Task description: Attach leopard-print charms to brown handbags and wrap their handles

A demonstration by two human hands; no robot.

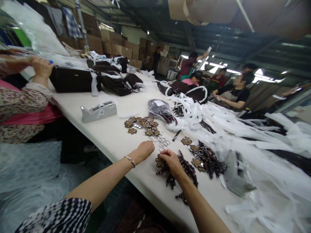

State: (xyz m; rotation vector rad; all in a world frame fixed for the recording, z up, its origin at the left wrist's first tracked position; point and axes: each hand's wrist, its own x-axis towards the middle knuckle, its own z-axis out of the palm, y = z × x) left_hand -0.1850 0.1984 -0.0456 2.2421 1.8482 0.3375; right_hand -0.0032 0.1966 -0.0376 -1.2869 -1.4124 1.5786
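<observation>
My left hand (145, 150) is closed in a loose fist just above the table, beside a small pile of metal key rings (162, 141); anything in its fingers is hidden. With thumb and fingers pinched, my right hand (172, 161) grips the edge of a leopard-print flower charm (160, 161). Under and around that hand lie dark patterned straps (189, 168). Beyond the rings sits a heap of similar flower charms (143, 123). To the right, more charms (198, 164) lie with a bundle of dark straps (212, 161).
A grey tape dispenser (99, 111) stands at the left edge, another (236, 173) at the right. A plastic bag of dark pieces (159, 108), white wrapping strips (233, 129) and dark handbags (116, 82) cover parts of the table (104, 134). A co-worker's hand (42, 68) touches a bag at left.
</observation>
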